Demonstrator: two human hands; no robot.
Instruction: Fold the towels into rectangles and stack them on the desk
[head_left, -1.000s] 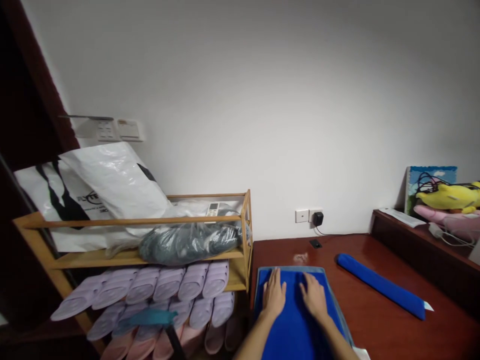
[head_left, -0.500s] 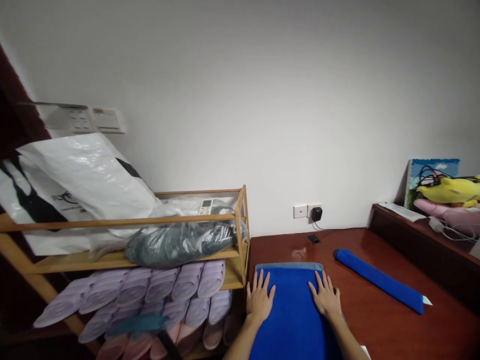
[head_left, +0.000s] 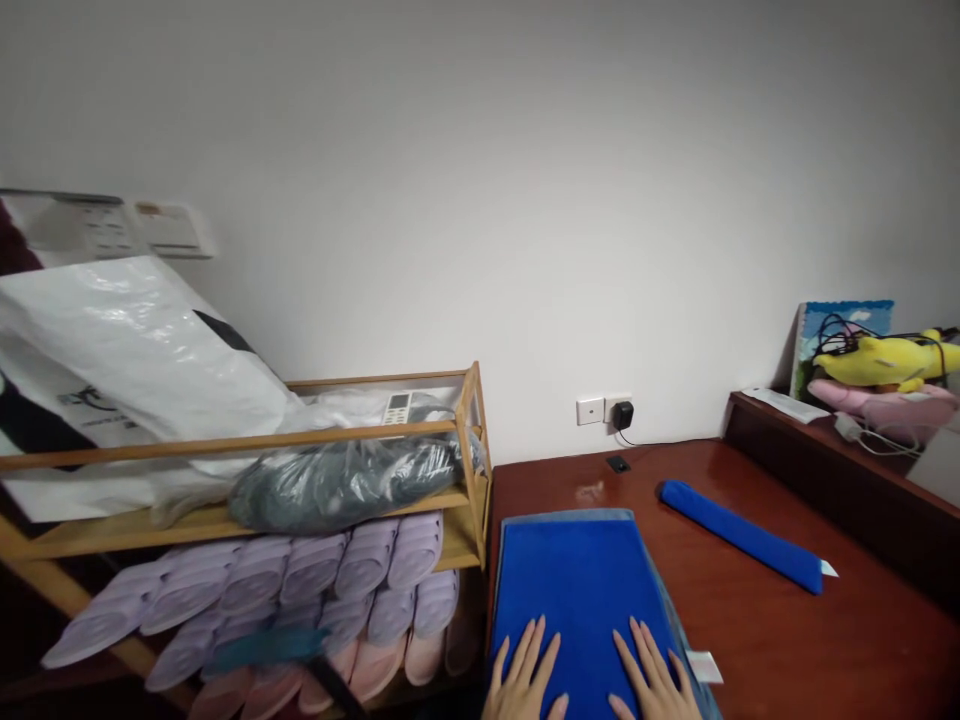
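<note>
The left hand (head_left: 523, 682) lies palm down on the blue cloth (head_left: 574, 575), fingers spread apart and holding nothing; the right hand (head_left: 654, 682) lies the same way on the cloth's other side, its fingers also apart, a gap of bare blue between the two hands; the cloth lies flat on the red-brown table (head_left: 739, 615), along its left part, with a grey-blue edge showing at its far end and down its right side, and a white tag (head_left: 703, 667) sticks out just beside the right hand.

Left of the table, lilac slippers (head_left: 315, 565) stand in rows on the wooden rack (head_left: 472, 470), pink slippers (head_left: 379, 665) below them; farther along the table, to the right of the cloth and apart from it, lies a slim blue roll (head_left: 742, 535), set slantwise; on the rack's top shelf are a dark bundle in clear plastic (head_left: 330, 485), a remote (head_left: 397, 408) and a large white bag (head_left: 142, 345); a black plug (head_left: 622, 415) sits in the wall socket, and a yellow plush toy (head_left: 885, 362) rests on the raised ledge (head_left: 840, 455) at right.
</note>
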